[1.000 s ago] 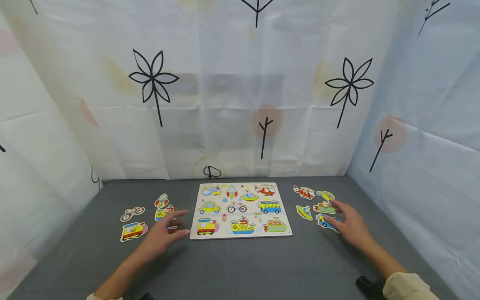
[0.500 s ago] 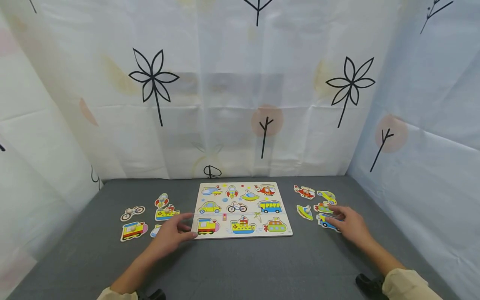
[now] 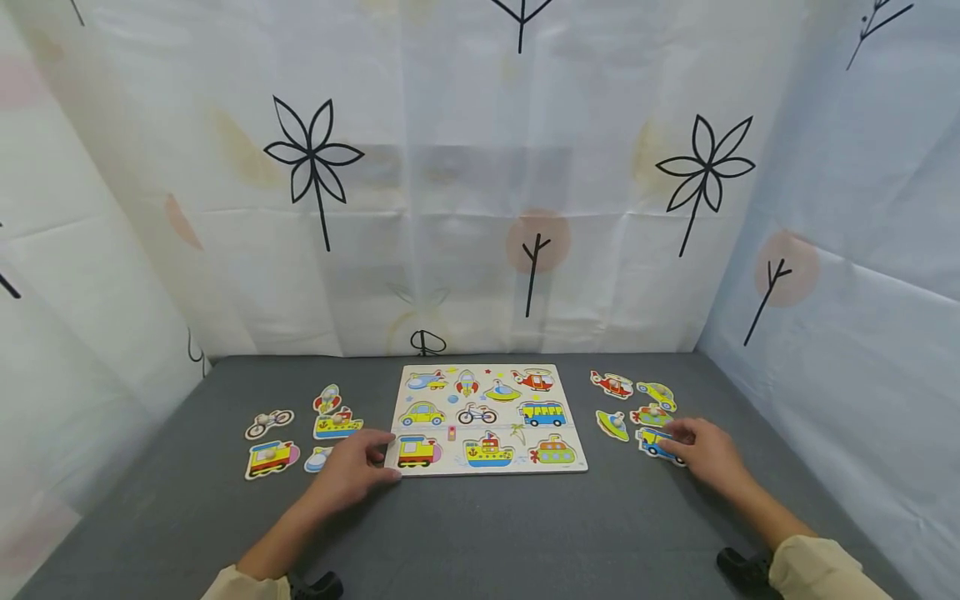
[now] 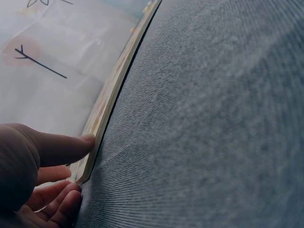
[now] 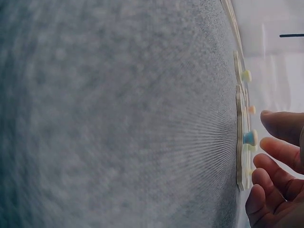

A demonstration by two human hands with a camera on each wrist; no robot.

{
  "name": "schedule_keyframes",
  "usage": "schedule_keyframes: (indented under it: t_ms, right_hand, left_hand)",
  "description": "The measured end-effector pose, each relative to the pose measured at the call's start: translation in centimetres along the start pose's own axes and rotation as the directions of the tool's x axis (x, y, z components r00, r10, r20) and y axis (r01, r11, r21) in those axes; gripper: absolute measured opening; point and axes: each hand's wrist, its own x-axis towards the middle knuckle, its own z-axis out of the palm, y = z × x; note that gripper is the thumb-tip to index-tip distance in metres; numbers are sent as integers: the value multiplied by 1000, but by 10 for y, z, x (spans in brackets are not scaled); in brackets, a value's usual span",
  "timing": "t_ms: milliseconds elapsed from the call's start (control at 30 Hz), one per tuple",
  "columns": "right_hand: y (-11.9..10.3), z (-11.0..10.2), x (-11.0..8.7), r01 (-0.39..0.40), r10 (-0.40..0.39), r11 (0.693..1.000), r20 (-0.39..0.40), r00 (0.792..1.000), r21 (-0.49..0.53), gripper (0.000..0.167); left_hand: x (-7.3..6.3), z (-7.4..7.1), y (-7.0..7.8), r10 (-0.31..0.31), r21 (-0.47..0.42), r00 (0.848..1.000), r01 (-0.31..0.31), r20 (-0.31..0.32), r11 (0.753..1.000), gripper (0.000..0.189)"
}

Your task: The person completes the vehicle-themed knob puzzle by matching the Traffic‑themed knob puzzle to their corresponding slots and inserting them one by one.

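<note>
At the near left corner of the wooden puzzle board (image 3: 487, 425), my left hand (image 3: 351, 473) holds the edge, its thumb (image 4: 71, 148) against the front side and its fingers curled by the left side. The board lies flat and bears printed vehicles. My right hand (image 3: 708, 457) hovers over the blue bus piece (image 3: 654, 442). Its thumb and index finger stand apart, just off the piece's blue knob (image 5: 250, 137) in the right wrist view. Just behind the bus lies the green submarine piece (image 3: 651, 415), partly hidden.
Right of the board lie a helicopter piece (image 3: 612, 385), a yellow car piece (image 3: 657, 395) and a flying saucer piece (image 3: 612, 425). On the left are bicycle (image 3: 268, 424), train (image 3: 272, 459), rocket (image 3: 327, 399), ship (image 3: 337, 425) and partly covered blue (image 3: 317, 459) pieces. A printed curtain (image 3: 465, 250) surrounds the grey table.
My left hand has moved right onto the board's corner, uncovering the ship and a blue piece. My right hand has drawn slightly back and right, its fingers bending toward the bus piece's knob.
</note>
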Motion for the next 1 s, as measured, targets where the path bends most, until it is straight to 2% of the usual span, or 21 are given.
schedule_keyframes:
  t_ms: [300,533,1000]
  right_hand:
    - [2,-1,0,17,-17,1000,-3,1000,-19,20]
    - [3,-1,1,15,-15,1000,6,1000,-22,18]
    - [3,-2,4,4,-3,999,29,1000,-38,18]
  left_hand:
    - [-1,-1,5,16,72,1000,-16,1,997,50]
    - [2,-3,6,-10,78,1000,8,26,997,53]
    - [3,-5,5,11,106,999,-15,41,994,52]
